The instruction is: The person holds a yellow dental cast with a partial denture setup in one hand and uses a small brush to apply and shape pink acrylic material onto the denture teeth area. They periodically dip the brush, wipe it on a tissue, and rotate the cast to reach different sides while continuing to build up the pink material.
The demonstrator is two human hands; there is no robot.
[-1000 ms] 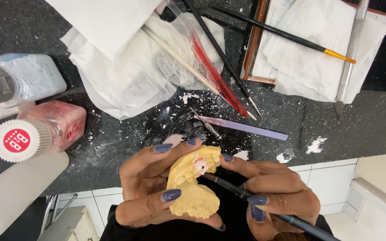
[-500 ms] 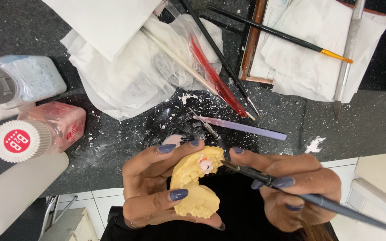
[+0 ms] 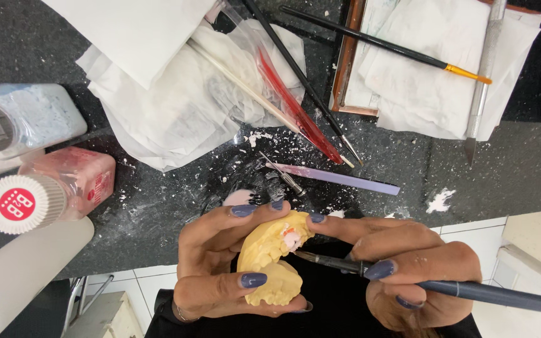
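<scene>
My left hand (image 3: 220, 263) grips a yellow plaster dental cast (image 3: 269, 260) just in front of the dark counter's edge, thumb across its front and fingers along its top. A small pink and white patch (image 3: 292, 236) sits on the cast's upper right. My right hand (image 3: 408, 269) holds a thin dark-handled brush (image 3: 471, 291) like a pen, its tip touching the cast just below the patch. My right index finger rests on the cast's top right corner.
On the speckled black counter (image 3: 158, 206) lie crumpled white tissues (image 3: 176, 106), a lilac strip (image 3: 345, 177), a small metal tool (image 3: 281, 173), several long brushes (image 3: 302, 81) and a knife (image 3: 480, 81). Bottles, one holding pink liquid (image 3: 64, 181), stand at left.
My right hand rose and shifted right, the brush handle swinging out toward the lower right while its tip stayed at the cast. My left hand kept the cast almost still.
</scene>
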